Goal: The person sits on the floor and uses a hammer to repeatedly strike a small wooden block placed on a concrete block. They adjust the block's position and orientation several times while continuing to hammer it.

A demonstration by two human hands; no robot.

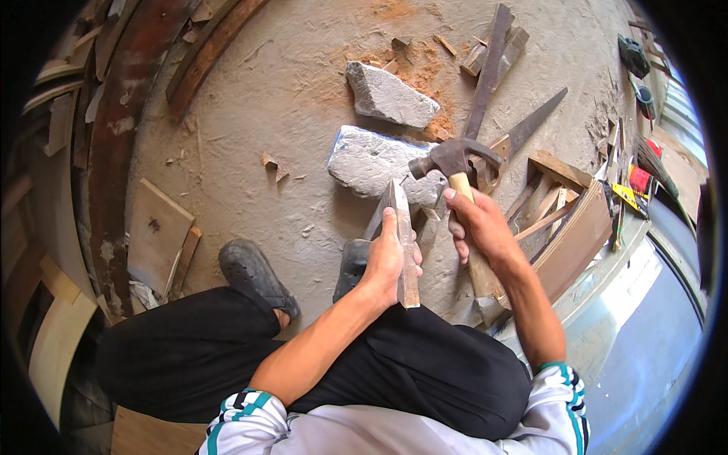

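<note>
My left hand (386, 256) is closed round a short, narrow strip of wood (409, 284), whose far end tapers and rests by the near edge of a pale concrete block (371, 161). Whether it touches the block I cannot tell. In my right hand (483, 227) is a claw hammer (452, 157), gripped by its wooden handle. Its dark metal head hangs over the block's right end, just right of the strip's tip. A second rough concrete chunk (390, 97) lies beyond the block.
Beyond the hammer, a handsaw (535, 121) and a long dark metal bar (487, 72) lie on the floor. A wooden box (569, 235) of scraps stands at the right. Orange dust (428, 80) surrounds the far chunk. Long boards (121, 152) line the left; plywood (158, 236) lies near my foot.
</note>
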